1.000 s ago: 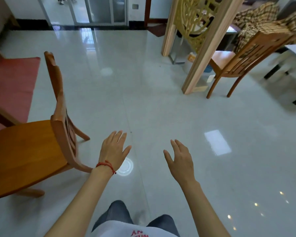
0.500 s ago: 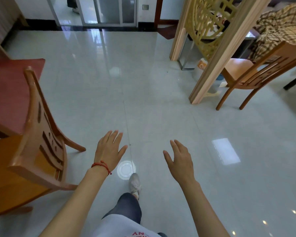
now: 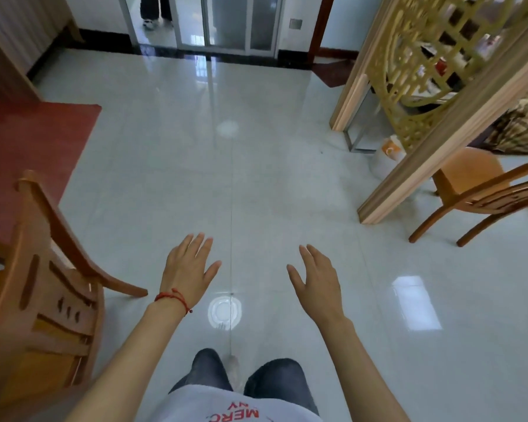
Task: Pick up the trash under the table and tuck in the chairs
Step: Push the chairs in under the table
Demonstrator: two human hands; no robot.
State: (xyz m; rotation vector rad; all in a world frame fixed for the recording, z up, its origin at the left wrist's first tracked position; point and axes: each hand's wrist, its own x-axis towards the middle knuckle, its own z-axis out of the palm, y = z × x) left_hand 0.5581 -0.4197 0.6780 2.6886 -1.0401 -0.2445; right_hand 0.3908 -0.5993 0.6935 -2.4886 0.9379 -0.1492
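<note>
My left hand (image 3: 188,268), with a red string at the wrist, and my right hand (image 3: 317,278) hover over the glossy tiled floor, fingers straight and holding nothing. A wooden chair (image 3: 40,306) stands at my left, its slatted back towards me, about a hand's width from my left forearm. A second wooden chair (image 3: 482,190) stands at the right behind a wooden post. No trash shows on the floor in front of me. No table top is in view.
A wooden partition with a yellow lattice (image 3: 433,95) rises at the right, a white and orange container (image 3: 386,158) at its foot. A red mat (image 3: 28,153) lies at the left. Sliding glass doors (image 3: 214,22) close the far end, a person's legs (image 3: 154,10) behind them.
I have walked forward: the left chair has slid down and left in view, the right chair and partition have come nearer. Both hands stay held out, fingers straight, holding nothing.
</note>
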